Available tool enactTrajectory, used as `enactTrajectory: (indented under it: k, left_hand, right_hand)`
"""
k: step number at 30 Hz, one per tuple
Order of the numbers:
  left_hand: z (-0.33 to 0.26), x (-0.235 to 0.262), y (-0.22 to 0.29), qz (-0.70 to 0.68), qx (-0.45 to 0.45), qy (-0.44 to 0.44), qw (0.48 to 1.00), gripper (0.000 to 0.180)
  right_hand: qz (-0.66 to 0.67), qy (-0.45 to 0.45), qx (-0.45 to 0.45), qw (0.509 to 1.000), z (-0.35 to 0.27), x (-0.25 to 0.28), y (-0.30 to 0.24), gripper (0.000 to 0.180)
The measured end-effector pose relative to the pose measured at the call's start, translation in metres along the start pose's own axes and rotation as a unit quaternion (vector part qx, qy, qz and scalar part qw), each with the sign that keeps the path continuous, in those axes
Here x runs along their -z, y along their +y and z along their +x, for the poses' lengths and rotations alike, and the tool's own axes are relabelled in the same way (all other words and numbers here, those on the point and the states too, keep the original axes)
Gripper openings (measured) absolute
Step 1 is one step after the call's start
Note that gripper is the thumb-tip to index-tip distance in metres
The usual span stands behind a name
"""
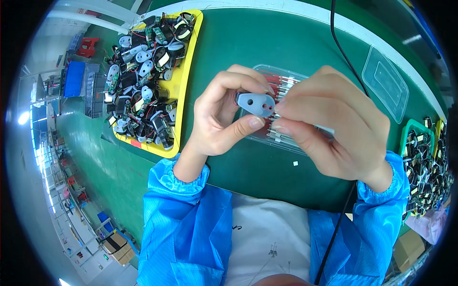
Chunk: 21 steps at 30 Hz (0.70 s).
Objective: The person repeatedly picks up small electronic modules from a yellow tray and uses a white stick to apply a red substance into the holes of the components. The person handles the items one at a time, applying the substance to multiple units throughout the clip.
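Over the middle of the bench, my left hand (pixel 217 112) grips a grey teardrop-shaped plastic part (pixel 255 103) with small holes, held between thumb and curled fingers. A bit of red shows at the holes on its right end. There, my right hand (pixel 341 117) has thumb and forefinger pinched together against the part's edge. Whatever sits between those fingertips is too small or hidden to make out. Beneath both hands lies a clear plastic box (pixel 257 136) with many thin pale rods and red pieces (pixel 286 83), partly covered by my hands.
At the left stands a yellow tray (pixel 187 81) heaped with grey-and-black assemblies, circuit boards and wires. A clear lid (pixel 387 83) lies at the right, near a black cable (pixel 344 50). A green tray (pixel 414 125) of similar assemblies stands far right. A small white square (pixel 295 163) rests on the green mat.
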<state>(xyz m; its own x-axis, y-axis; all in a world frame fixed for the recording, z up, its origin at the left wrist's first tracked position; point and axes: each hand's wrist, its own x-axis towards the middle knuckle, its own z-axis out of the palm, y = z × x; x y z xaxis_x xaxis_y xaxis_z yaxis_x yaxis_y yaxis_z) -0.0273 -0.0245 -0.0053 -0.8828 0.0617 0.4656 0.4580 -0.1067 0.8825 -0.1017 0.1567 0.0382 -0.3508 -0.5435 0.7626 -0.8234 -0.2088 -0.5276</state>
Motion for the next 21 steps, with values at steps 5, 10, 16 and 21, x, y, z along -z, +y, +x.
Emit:
enactTrajectory:
  k: [5,10,16,21]
  left_hand:
    - [-0.004,-0.002,0.004,0.000,0.037,0.019,0.999,0.040]
    - [-0.004,-0.008,0.011,-0.019,0.103,0.113,0.988,0.043]
    - [-0.006,-0.004,0.011,-0.010,0.091,0.096,0.991,0.038]
    - [-0.007,0.000,0.007,0.060,0.027,0.052,0.997,0.039]
  right_hand:
    - [0.050,0.006,-0.104,0.993,-0.006,-0.007,0.002,0.019]
    - [0.107,-0.037,-0.165,0.980,0.000,0.001,0.011,0.018]
    - [0.068,-0.047,-0.154,0.985,0.002,0.003,0.012,0.018]
    - [0.038,-0.078,-0.140,0.986,0.004,0.005,0.006,0.017]
